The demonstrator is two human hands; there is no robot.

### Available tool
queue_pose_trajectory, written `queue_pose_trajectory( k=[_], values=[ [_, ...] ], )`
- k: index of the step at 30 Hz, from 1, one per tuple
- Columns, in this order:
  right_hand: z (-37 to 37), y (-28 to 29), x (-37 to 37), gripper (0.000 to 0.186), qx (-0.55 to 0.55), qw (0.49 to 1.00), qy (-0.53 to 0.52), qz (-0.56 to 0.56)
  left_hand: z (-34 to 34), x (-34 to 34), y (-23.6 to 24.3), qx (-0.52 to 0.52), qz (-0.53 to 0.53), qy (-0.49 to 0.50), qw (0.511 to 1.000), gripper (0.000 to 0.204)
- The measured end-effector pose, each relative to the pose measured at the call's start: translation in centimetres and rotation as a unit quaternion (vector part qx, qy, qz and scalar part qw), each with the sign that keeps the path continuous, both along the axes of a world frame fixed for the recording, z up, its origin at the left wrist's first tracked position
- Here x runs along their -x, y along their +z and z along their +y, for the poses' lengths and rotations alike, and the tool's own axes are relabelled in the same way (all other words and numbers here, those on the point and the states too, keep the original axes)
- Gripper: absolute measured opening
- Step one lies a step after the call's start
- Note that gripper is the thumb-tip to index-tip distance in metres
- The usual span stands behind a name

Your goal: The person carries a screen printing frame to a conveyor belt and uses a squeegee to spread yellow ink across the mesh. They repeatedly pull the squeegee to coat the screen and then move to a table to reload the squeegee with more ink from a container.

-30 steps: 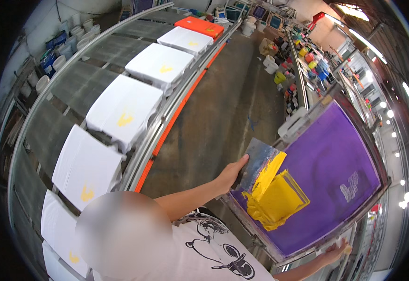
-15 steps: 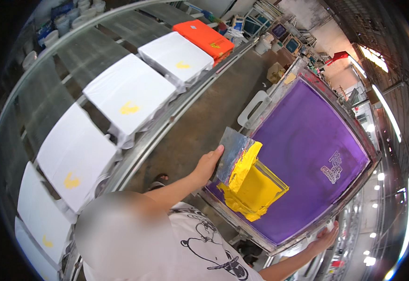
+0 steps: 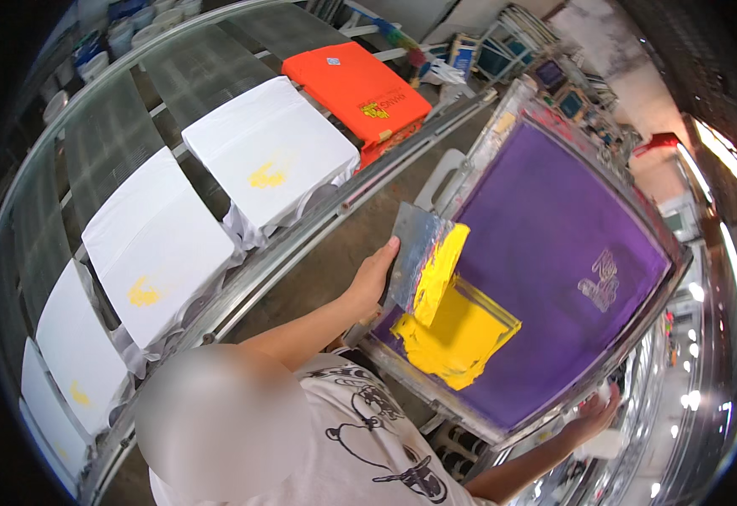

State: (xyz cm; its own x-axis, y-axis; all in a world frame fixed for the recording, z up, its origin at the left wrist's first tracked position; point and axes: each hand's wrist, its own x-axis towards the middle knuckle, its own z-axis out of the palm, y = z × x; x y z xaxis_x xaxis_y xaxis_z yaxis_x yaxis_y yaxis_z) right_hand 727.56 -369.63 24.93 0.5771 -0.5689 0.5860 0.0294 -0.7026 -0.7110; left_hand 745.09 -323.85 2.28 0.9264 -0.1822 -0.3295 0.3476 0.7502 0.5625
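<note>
My left hand [image 3: 374, 271] grips a squeegee [image 3: 417, 246] whose right edge is thick with yellow ink, held over a purple screen-printing frame [image 3: 554, 211]. A mound of yellow ink [image 3: 461, 329] lies on the mesh near the squeegee, and a small pale design [image 3: 598, 282] shows at the right. My right hand [image 3: 596, 411] is closed on a white handle [image 3: 602, 393] at the frame's lower right. The frame is held tilted beside a long printing rail, and its underside is hidden.
Along the left, white shirts [image 3: 271, 152] with faint yellow prints lie on boards, with an orange shirt [image 3: 356, 93] at the far end. A metal rail [image 3: 318, 202] edges this row. Buckets [image 3: 119, 34] stand behind it; stacked frames [image 3: 512, 51] lean at the back.
The frame, squeegee and both hands have shifted up and slightly left in the view, closer to the orange shirt's board. The row of shirts looks nearer as my view has turned.
</note>
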Motion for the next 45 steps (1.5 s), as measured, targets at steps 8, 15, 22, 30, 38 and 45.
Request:
queue_pose_trajectory(
  k=[8, 15, 22, 30, 38, 45],
  values=[
    [1.9, 3.0, -41.3, 0.04, -0.082, 0.975, 0.203, 0.034, 2.5, -15.5, 2.5, 0.074, -0.02, 0.209, 0.975, 0.064],
    [16.0, -3.4, -65.8, 0.036, -0.097, 0.914, 0.38, 0.102, 8.0, -24.4, -4.4, 0.087, 0.062, 0.384, 0.917, 0.064],
    [23.6, -10.7, -88.7, 0.04, -0.12, 0.864, 0.467, 0.145, 9.9, -34.6, -5.8, 0.072, 0.059, 0.459, 0.883, 0.063],
    [32.7, -31.0, -106.2, 0.035, -0.19, 0.778, 0.544, 0.25, 10.6, -41.5, -17.1, -0.077, 0.109, 0.551, 0.824, 0.067],
    [33.3, -44.9, -111.3, 0.029, -0.297, 0.708, 0.554, 0.321, 5.7, -43.5, -18.6, -0.146, 0.207, 0.572, 0.78, 0.065],
    [32.2, -44.6, -111.5, 0.034, -0.3, 0.708, 0.52, 0.371, 4.1, -45.2, -17.1, -0.166, 0.256, 0.575, 0.759, 0.071]
  ],
)
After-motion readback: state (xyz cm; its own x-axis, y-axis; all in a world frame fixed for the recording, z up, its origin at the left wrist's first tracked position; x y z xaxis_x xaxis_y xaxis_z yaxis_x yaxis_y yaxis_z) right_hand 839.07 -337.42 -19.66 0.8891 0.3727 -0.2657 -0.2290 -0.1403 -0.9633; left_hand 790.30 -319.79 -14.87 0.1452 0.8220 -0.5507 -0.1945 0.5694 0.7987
